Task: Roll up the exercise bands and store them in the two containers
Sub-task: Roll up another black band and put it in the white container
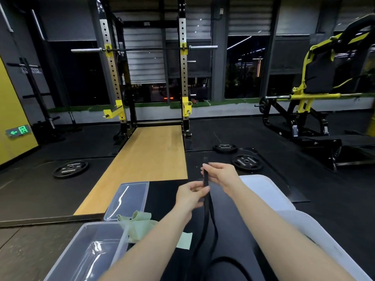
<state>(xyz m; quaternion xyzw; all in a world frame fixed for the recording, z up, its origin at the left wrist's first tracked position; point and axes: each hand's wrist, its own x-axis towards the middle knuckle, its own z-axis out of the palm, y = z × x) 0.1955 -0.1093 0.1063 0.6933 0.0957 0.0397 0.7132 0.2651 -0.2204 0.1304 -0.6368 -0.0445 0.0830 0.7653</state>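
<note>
We look down at our 2 bare forearms reaching forward over a black padded bench in a dim gym. Our right hand (220, 175) pinches the upper end of a black exercise band (206, 201), its grip narrow, fingertips closed on the strap just below the tip. Our left hand (189, 196) sits lower and just beside it, thumb and fingers curled round the same band. From the hands the band hangs down as a long double strand and curves across the bench (233, 216) toward us.

To the left of our left forearm, a pale green exercise band (140, 224) lies crumpled, partly on the bench and partly against the rim of a clear plastic container (89, 254) at the lower left. A clear lid (129, 199) lies just beyond the green band, at the edge of a wooden lifting platform (146, 165). We cannot tell where the second container is.

Further off stands a black and yellow squat rack (183, 78) with a barbell (146, 50) across it. 3 black weight plates lie on the dark floor: 1 at left (70, 168) and 2 at right (246, 162). A yellow-framed machine (304, 94) stands at far right.
</note>
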